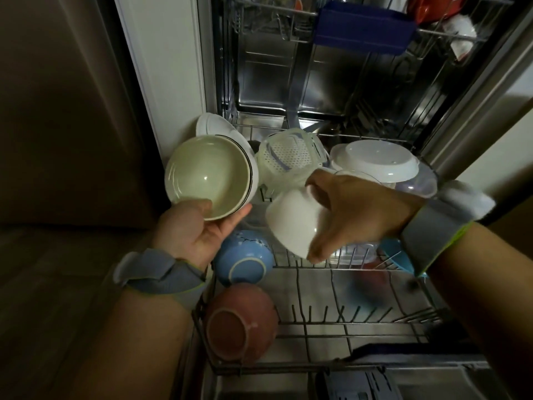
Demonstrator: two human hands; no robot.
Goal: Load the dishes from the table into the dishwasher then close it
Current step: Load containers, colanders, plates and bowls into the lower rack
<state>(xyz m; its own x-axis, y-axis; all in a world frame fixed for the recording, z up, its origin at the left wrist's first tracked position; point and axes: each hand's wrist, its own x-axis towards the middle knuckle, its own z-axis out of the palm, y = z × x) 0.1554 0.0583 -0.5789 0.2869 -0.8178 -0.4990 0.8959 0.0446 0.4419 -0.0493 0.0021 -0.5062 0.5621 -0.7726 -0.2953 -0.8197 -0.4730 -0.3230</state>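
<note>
Both hands work over the pulled-out lower rack (314,330), each carrying a bowl ready to set down. The left hand (193,232) pinches the rim of a pale green bowl (209,177), thumb inside, fingers curled under it, above the rack's far left corner. The right hand (349,209) wraps a white bowl (291,220) tipped mouth-down, probably so it drains, over the rack's middle. A blue bowl (245,256) and pink bowl (240,324) already sit inverted along the rack's left edge.

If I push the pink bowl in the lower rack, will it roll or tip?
The pink bowl lies tilted on its round side, foot ring toward the camera, so it would probably rock or roll. It looks ceramic and glazed, thus likely heavy, slippery and breakable against the lower rack.
</note>
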